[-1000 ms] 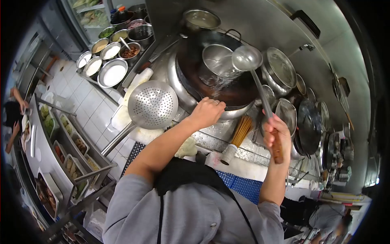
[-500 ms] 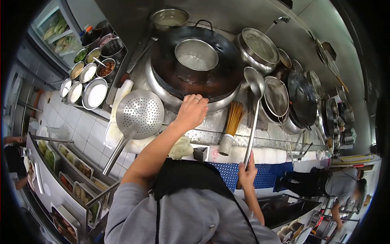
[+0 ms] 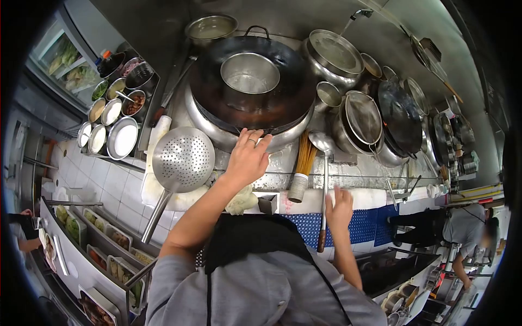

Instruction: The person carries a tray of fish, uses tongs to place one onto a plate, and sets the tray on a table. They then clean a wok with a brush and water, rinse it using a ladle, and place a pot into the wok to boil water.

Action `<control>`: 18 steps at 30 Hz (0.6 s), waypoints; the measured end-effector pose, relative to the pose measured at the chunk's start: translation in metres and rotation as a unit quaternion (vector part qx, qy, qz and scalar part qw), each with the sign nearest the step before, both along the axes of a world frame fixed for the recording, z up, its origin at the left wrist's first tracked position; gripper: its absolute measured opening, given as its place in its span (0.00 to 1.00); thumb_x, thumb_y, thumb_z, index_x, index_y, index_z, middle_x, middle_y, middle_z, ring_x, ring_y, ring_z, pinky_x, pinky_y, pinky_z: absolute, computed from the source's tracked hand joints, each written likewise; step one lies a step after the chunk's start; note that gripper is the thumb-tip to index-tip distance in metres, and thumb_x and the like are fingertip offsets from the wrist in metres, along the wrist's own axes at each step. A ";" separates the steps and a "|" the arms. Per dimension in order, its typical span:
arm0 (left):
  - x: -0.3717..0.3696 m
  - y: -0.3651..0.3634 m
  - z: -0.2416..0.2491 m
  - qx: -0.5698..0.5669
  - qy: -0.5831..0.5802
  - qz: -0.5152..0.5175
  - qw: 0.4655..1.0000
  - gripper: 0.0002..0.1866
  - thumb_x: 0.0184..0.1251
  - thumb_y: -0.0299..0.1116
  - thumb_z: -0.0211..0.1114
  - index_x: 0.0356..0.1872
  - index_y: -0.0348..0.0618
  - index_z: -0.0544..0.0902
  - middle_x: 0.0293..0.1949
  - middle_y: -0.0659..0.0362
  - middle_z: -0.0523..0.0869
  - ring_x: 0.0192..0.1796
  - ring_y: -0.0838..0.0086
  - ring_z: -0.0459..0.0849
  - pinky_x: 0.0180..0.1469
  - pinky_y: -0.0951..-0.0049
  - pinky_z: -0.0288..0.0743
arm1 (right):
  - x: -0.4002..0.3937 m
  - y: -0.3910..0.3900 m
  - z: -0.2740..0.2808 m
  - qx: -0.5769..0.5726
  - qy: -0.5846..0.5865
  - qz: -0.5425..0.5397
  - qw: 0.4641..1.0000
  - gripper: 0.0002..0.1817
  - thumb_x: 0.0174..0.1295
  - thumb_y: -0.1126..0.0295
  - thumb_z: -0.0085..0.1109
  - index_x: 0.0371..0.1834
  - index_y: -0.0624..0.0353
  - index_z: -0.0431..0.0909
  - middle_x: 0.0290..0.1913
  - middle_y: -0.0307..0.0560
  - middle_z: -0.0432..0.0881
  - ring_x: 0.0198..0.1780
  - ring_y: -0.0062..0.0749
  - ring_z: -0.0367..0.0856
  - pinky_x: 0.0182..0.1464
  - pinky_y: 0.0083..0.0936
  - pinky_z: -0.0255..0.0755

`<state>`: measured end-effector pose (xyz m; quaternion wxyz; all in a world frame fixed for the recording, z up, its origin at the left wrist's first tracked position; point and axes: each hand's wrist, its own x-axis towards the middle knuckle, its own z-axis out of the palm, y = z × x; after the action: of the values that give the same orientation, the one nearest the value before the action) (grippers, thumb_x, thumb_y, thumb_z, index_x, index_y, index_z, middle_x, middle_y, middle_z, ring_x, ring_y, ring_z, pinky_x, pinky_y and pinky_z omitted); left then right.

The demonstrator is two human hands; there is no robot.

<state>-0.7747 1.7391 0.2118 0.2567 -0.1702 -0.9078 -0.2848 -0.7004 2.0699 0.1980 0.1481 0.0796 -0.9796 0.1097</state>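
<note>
My left hand (image 3: 249, 158) reaches to the near rim of a large dark wok (image 3: 212, 98), fingers apart and fingertips at the edge. Inside the wok sits a round metal pot (image 3: 250, 73) with clear liquid. A long-handled ladle (image 3: 324, 187) lies across the counter edge, its bowl up by the bamboo brush (image 3: 306, 163) and its wooden handle end hanging over the front. Just right of the ladle handle, my right hand (image 3: 340, 211) is empty with its fingers stretched out. A perforated strainer (image 3: 183, 158) rests on the counter's left side.
Seasoning tubs (image 3: 123, 138) stand at the left. Water runs from a faucet (image 3: 361, 13) into a metal basin (image 3: 336, 54). A wire sieve (image 3: 363, 117) and a second dark wok (image 3: 399, 119) are on the right. Another person (image 3: 462, 228) stands at far right.
My right hand has let go of the ladle, now lying on the counter with its bowl nearer me. My left hand stays at the wok rim, fingers more spread. The view has shifted slightly.
</note>
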 end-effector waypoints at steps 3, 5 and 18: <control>0.001 0.003 0.000 0.003 -0.009 0.017 1.000 0.24 0.56 0.27 0.66 0.57 0.37 0.80 0.58 0.43 0.80 0.63 0.48 0.75 0.73 0.47 0.63 | -0.086 -0.071 0.066 -0.162 0.054 0.163 0.972 0.17 0.64 0.70 0.63 0.54 0.63 0.82 0.42 0.58 0.82 0.45 0.53 0.81 0.48 0.41 0.74; 0.001 0.005 0.002 0.003 -0.008 0.025 1.000 0.23 0.56 0.26 0.65 0.56 0.36 0.81 0.57 0.43 0.80 0.63 0.49 0.76 0.73 0.47 0.63 | -0.140 -0.115 0.086 -0.149 -0.018 0.234 0.960 0.15 0.64 0.69 0.62 0.53 0.61 0.83 0.41 0.56 0.84 0.44 0.54 0.82 0.48 0.41 0.76; 0.000 0.007 0.002 0.023 0.002 0.065 0.998 0.20 0.56 0.24 0.63 0.52 0.32 0.82 0.52 0.45 0.83 0.58 0.51 0.80 0.71 0.51 0.67 | -0.339 -0.215 0.010 -0.016 -0.055 0.262 0.963 0.23 0.57 0.46 0.68 0.39 0.56 0.89 0.37 0.61 0.87 0.45 0.58 0.84 0.51 0.45 0.78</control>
<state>-0.7750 1.7460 0.2137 0.2800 -0.1055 -0.9098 -0.2876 -1.0398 1.8547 0.2079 0.0611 0.3249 -0.9293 0.1649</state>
